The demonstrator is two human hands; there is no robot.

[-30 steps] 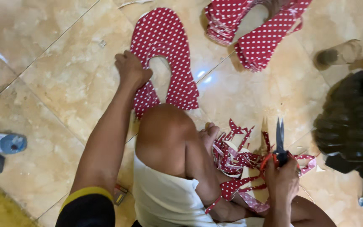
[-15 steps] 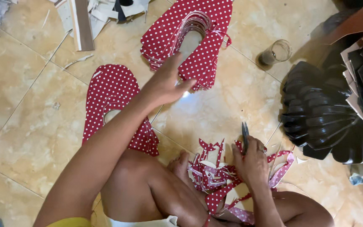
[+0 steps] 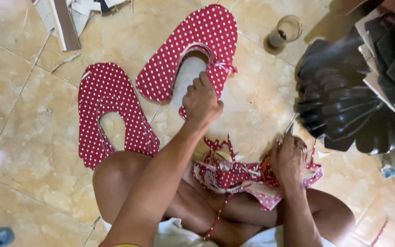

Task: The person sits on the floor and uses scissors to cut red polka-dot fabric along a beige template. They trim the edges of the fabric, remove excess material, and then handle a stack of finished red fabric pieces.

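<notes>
1. Our left hand [image 3: 201,101] is closed on the lower edge of the upper red polka-dot cut piece [image 3: 193,50], lying flat on the tile floor [image 3: 24,137].
2. Our right hand [image 3: 290,160] is wrapped around scissors [image 3: 289,130], blade tip up, resting on a pile of red dotted scraps [image 3: 234,176] over our legs.
3. A second dotted piece [image 3: 108,112] lies just left.
4. A glass [image 3: 285,31] and black stacked pieces [image 3: 344,105] sit to the right.

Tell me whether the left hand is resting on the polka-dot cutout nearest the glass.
Yes, the left hand presses on the inner edge of the red polka-dot cutout that lies nearest the glass.
</notes>
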